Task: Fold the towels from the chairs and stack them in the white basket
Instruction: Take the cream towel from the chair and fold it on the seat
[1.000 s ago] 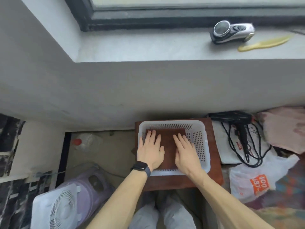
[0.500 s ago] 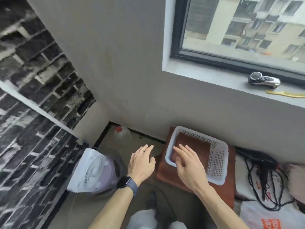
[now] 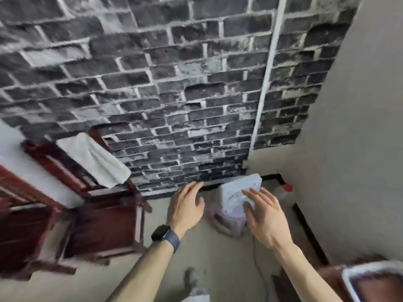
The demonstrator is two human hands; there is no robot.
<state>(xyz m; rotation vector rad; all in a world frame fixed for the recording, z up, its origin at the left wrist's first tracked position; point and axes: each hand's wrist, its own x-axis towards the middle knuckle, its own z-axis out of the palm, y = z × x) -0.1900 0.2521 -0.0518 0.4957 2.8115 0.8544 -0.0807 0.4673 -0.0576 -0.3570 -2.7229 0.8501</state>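
Both the left hand point(image 3: 187, 205) and right hand point(image 3: 263, 216) were empty, fingers loosely spread; the white towel point(image 3: 93, 159) hung over the red chair point(image 3: 104, 223), well apart from the white basket point(image 3: 347, 282), and seemed best lifted by both upper corners.

In front of me is a wall of dark grey bricks point(image 3: 174, 83) with pale joints. A thin white strip point(image 3: 265, 94) runs down it, near the corner with a plain grey wall point(image 3: 359, 127) on my right. The floor point(image 3: 218, 258) is beige, with a black skirting point(image 3: 311, 236). A red-brown wooden chair point(image 3: 104, 221) stands at the left, by the bricks.
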